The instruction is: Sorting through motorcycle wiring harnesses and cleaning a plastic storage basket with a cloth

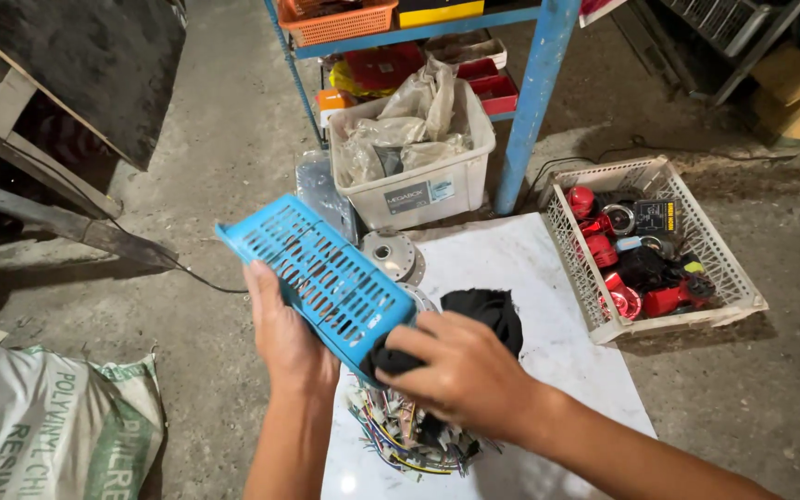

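blue plastic basket (321, 275), slotted, held tilted above the floor with its perforated bottom facing the camera; left hand (284, 338) grips it from beneath along the lower edge, fingers closed on the rim. right hand (460, 370) clenched on a black cloth (488, 315), pressing it against the basket's lower right corner. directly below: bundle of multicoloured wires (405, 444) lying on a white board (548, 306) set on the concrete floor (224, 139). just behind the basket: round metal parts (391, 252). right of the board: white lattice crate (724, 268) holding red and black small parts. behind: white plastic tub (418, 190) stuffed with crumpled plastic bags, beside a blue shelf post (530, 102); orange basket (340, 20) on the shelf. lower left: printed woven sack (48, 426).
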